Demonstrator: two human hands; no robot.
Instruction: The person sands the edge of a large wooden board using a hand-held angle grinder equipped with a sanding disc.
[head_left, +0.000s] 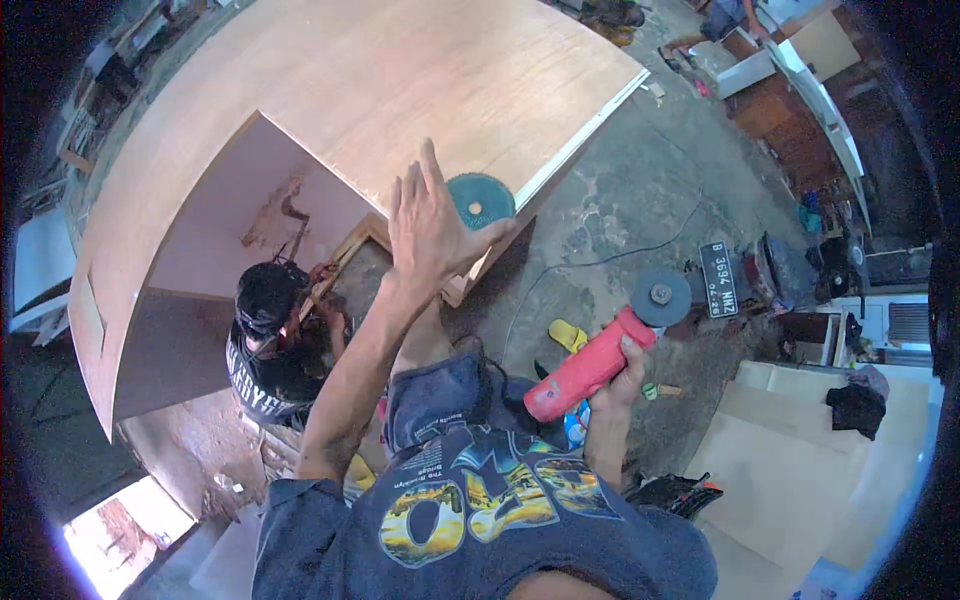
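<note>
My left hand (428, 228) is raised at the corner of a large plywood panel (400, 70), its fingers stretched out and the thumb apart. Right beside it, a round green disc (482, 195) with a pale centre shows between thumb and fingers. Whether the palm touches the disc or the panel, I cannot tell. Out to the right, my right hand (622, 378) is wrapped round a red angle grinder (580, 375). A grey disc (660, 298) is fitted at the grinder's far end, clear of the panel.
At left, a co-worker in a black cap (265, 300) crouches under the panel, hands on a wooden frame (350, 245). A cable (600, 262) crosses the concrete floor. A yellow sandal (567, 335) lies near the grinder. Motorbike parts and a plate (717, 280) stand at right, flat boards (770, 470) below.
</note>
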